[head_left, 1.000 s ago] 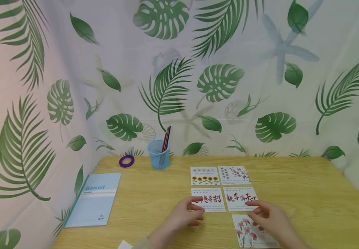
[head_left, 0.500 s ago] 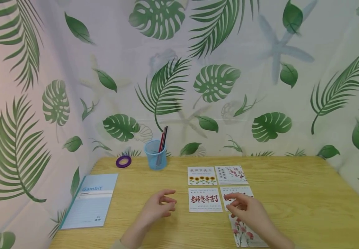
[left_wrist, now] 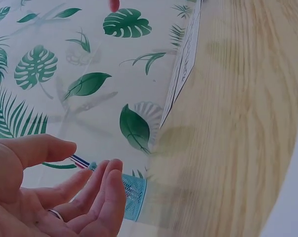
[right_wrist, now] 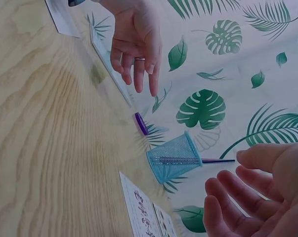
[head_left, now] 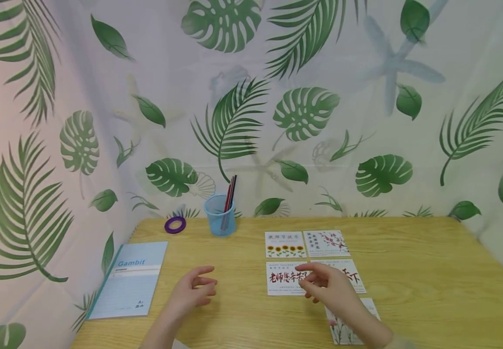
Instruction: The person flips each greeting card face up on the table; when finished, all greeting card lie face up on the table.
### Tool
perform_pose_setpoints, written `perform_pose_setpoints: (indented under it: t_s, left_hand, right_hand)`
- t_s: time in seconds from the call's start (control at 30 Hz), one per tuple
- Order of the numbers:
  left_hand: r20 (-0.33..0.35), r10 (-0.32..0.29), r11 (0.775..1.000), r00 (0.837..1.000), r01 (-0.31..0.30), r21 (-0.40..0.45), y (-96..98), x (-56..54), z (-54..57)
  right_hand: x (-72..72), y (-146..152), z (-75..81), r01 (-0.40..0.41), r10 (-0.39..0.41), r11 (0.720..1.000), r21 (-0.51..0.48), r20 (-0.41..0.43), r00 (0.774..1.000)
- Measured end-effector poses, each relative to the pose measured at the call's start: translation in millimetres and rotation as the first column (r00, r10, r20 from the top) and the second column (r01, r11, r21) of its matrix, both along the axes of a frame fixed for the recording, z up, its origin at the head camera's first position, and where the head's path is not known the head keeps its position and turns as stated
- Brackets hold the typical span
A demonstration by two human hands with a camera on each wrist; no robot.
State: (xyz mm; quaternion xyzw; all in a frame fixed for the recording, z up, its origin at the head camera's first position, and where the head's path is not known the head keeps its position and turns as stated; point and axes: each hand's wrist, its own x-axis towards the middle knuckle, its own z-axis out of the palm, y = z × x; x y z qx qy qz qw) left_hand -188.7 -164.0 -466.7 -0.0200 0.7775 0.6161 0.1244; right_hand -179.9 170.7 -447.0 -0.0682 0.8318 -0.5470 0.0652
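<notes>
In the head view, my left hand (head_left: 190, 293) hovers over bare wood between the notebook and the cards. Its fingers are loosely bent, holding nothing. My right hand (head_left: 332, 291) hangs above the lower cards with relaxed fingers and nothing held. It partly covers a card with red characters (head_left: 283, 278), a second red-lettered card (head_left: 357, 278) and a carnation card (head_left: 338, 333). Behind these lie a sunflower card (head_left: 285, 245) and a blossom card (head_left: 327, 243). The left wrist view shows a ring on a finger of the left hand (left_wrist: 64, 197).
A blue notebook (head_left: 126, 281) lies at the left. At the back stand a blue mesh pen cup (head_left: 220, 218) with pens and, beside it, a purple tape roll (head_left: 175, 225). A white sheet (head_left: 179, 345) peeks in at the front edge. Leaf-print cloth (head_left: 251, 121) hangs behind the table.
My left hand has moved left, away from the cards. The right hand has shifted left too, from the right-hand lower cards toward the left one. The cards stay in place.
</notes>
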Motion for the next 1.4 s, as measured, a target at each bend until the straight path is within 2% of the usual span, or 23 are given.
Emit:
perform_pose_setpoints:
  t_s: [0.27, 0.47, 0.63, 0.8, 0.9, 1.17, 1.4]
  left_hand:
    - [0.013, 0.065, 0.993, 0.998, -0.063, -0.098, -13.9, 10.1, 4.6]
    - [0.021, 0.121, 0.985, 0.992, -0.117, -0.125, -23.1, 19.4, 6.5]
    - [0.042, 0.115, 0.975, 0.992, -0.105, -0.194, -37.9, 24.6, 7.2]
    - [0.061, 0.113, 0.969, 0.992, -0.097, -0.229, -52.0, 31.0, 6.6]
    - [0.085, 0.111, 0.966, 0.99, -0.087, -0.245, -60.0, 35.3, 5.1]
    - [0.148, 0.102, 0.98, 0.984, -0.074, -0.183, -80.9, 46.4, -5.6]
    - [0.195, 0.047, 0.99, 0.98, -0.019, -0.142, -97.4, 50.5, -15.8]
  right_hand:
    - [-1.3, -26, 3.4, -0.07, 0.068, 0.996, -0.063, -0.026, 0.997]
    - [0.2, -51, -1.6, -0.137, 0.134, 0.987, -0.084, -0.043, 0.99]
    - [2.6, -69, -10.2, -0.228, 0.225, 0.972, -0.054, -0.049, 0.973]
    - [6.8, -85, -17.7, -0.305, 0.308, 0.951, 0.042, -0.133, 0.942]
    - [9.6, -95, -19.6, -0.344, 0.348, 0.937, 0.057, -0.164, 0.923]
    - [18.8, -116, -30.3, -0.447, 0.444, 0.893, -0.042, -0.067, 0.893]
    - [21.7, -125, -39.9, -0.491, 0.489, 0.87, -0.036, -0.052, 0.871]
